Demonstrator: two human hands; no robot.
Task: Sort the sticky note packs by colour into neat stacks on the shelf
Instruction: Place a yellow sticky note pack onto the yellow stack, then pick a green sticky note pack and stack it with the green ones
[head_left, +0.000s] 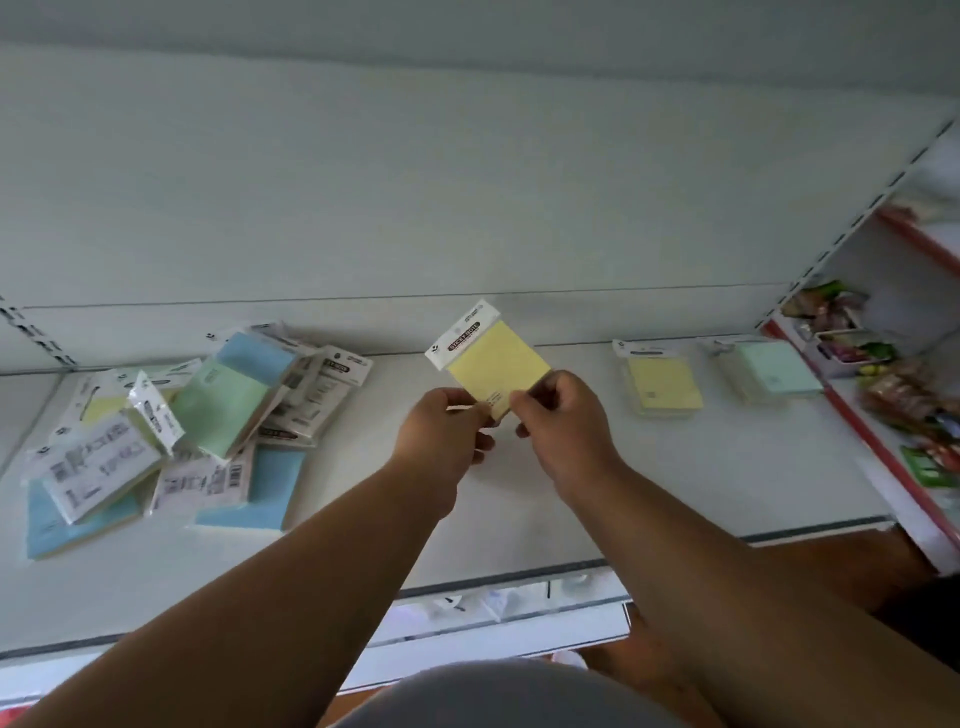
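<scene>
Both hands, left (448, 434) and right (563, 426), pinch a flat, rectangular, plastic-wrapped yellow pack (493, 366) above the smooth white shelf (675, 483).

both bare forearms reached forward and up from the bottom corners of the view, converging toward the middle. the left hand (447, 431) was raised with its back to the camera, thumb and forefinger pinched together at the tip, the other fingers curled loosely beneath. the right hand (563, 421) sat just beside it at the same height, also back to the camera, thumb and forefinger pinched likewise, knuckles bent. the fingertips of the two hands nearly met, a narrow gap between them. both wrists were held fairly straight in line with the forearms.
</scene>
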